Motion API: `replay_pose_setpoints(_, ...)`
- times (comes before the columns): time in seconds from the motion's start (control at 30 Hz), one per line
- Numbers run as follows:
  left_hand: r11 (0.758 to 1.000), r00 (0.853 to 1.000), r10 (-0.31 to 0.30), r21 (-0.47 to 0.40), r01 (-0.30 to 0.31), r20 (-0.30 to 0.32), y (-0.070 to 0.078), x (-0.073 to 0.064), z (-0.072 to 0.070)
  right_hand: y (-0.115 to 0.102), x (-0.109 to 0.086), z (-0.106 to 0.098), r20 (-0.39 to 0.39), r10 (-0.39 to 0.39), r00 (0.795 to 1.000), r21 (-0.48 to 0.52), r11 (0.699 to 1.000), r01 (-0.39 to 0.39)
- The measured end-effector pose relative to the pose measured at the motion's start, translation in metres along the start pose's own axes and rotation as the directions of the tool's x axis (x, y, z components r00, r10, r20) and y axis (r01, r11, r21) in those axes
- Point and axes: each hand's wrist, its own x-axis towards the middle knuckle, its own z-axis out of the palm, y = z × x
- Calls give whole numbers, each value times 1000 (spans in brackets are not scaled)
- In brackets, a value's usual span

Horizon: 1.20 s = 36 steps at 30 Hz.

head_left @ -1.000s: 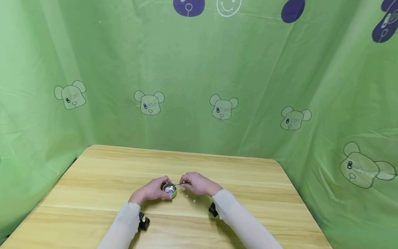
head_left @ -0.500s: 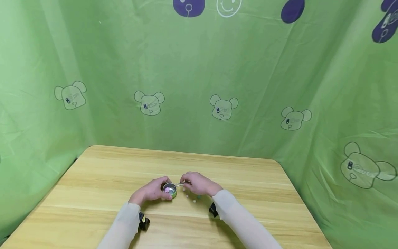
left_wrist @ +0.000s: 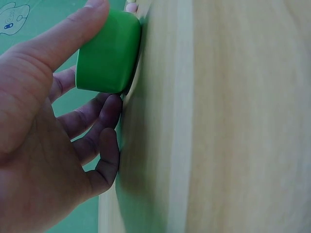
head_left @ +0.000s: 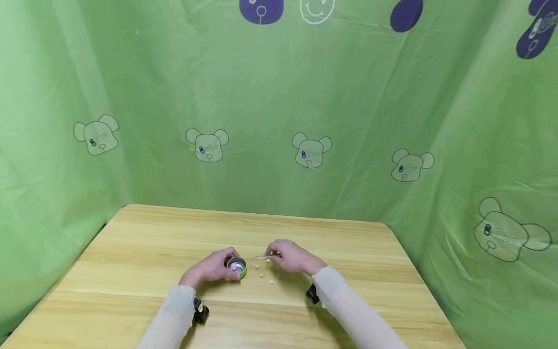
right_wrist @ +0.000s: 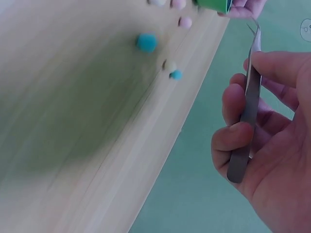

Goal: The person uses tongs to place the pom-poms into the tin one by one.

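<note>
My left hand grips a small round green tin with a shiny inside, thumb on the near side and fingers behind. The tin stands on the table, and a pink ball shows in it. To its right, my right hand holds metal tweezers with bent tips, pinched between thumb and fingers. The tips stand slightly apart with nothing between them and point toward the tin. Below the tweezers lie small balls: a larger teal ball, a small blue ball, a cream ball and a pink ball.
A light wooden table carries everything. A white ball and another pink ball lie between the forearms. Green curtain with bear prints hangs behind and at both sides. Each wrist wears a black camera.
One second ago the tweezers held a yellow ball over the tin; half a second ago no ball showed at the tips. Now the right hand has moved rightward off the tin. The left hand stays put.
</note>
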Motion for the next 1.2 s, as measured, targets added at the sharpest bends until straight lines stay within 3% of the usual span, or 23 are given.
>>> replay_pose_setpoints(0.77, 1000, 1000, 8, 10, -8, 1, -2, 0, 0, 25, -33, -10, -35, 31, 999, -17, 999, -31)
replay_pose_setpoints(1.2, 1000, 1000, 9, 6, -9, -1, -2, 1, 0, 33, -41, -9, -34, 23, 999, -11, 1000, -24)
